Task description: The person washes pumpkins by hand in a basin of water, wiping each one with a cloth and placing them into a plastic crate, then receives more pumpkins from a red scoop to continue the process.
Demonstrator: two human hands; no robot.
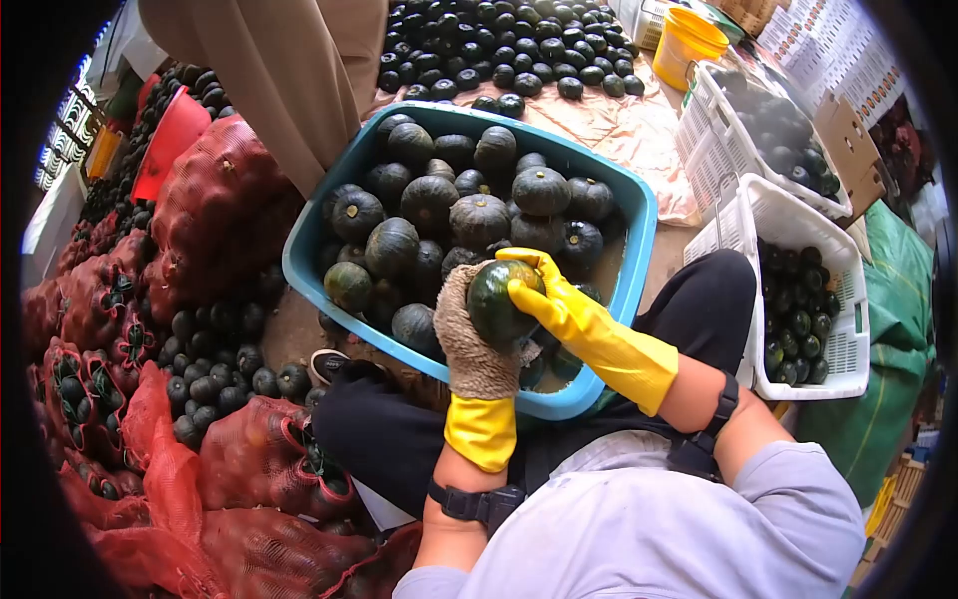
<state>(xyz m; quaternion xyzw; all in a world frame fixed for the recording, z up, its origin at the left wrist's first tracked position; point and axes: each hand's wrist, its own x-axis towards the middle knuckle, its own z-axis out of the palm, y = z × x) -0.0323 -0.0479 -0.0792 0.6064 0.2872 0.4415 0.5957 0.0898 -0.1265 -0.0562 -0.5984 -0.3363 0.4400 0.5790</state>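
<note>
Between my two hands is a shiny dark green kabocha squash (496,307), held over the near side of a blue tub (646,235). My left hand (467,334), in a yellow rubber glove with a fuzzy brown mitt over it, is wrapped round the squash's left side. My right hand (559,304), in a yellow rubber glove, grips the squash from the right, fingers over its top and thumb on its front. Many more kabocha squashes (479,220) fill the tub, duller than the held one. Some water shows at the tub's right side.
Red mesh sacks (225,200) of squash stand at left, with loose squashes beside them. White crates (848,344) holding wet squash are at right, near a yellow bucket (689,45). More squashes (519,50) lie on a sheet behind. A person's trouser leg (289,80) stands by the tub.
</note>
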